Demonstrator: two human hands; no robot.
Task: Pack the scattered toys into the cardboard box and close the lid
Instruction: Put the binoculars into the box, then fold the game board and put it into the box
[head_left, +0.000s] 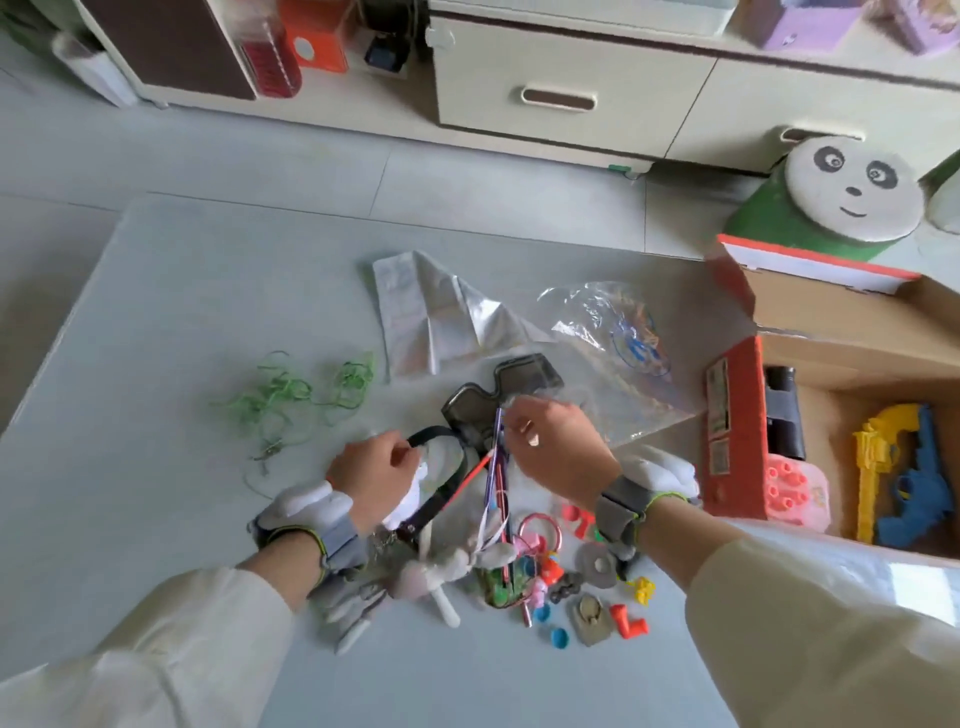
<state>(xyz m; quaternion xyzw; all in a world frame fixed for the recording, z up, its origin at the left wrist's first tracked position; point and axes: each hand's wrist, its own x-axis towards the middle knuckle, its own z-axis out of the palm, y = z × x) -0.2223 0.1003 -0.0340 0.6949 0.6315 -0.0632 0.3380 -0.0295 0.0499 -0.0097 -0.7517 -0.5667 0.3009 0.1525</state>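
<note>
A heap of small toys (545, 571) lies on the grey mat in front of me: a plush bunny (447, 566), a pink ring (540, 530), red and blue plastic bits. My left hand (374, 470) grips a black strap (441, 434) over a white cloth. My right hand (556, 447) pinches the top of a bundle of thin coloured sticks and strings (496, 467) that hang down to the heap. The open cardboard box (737, 436) stands at the right, with a yellow and blue toy gun (904, 467) and a black object inside.
Green rubber bands (291, 400) are scattered at the left. A silver foil bag (431, 317) and a clear plastic bag (618, 343) lie behind a dark plastic tray (519, 384). A panda stool (841, 197) and a low cabinet (571, 93) stand beyond the mat.
</note>
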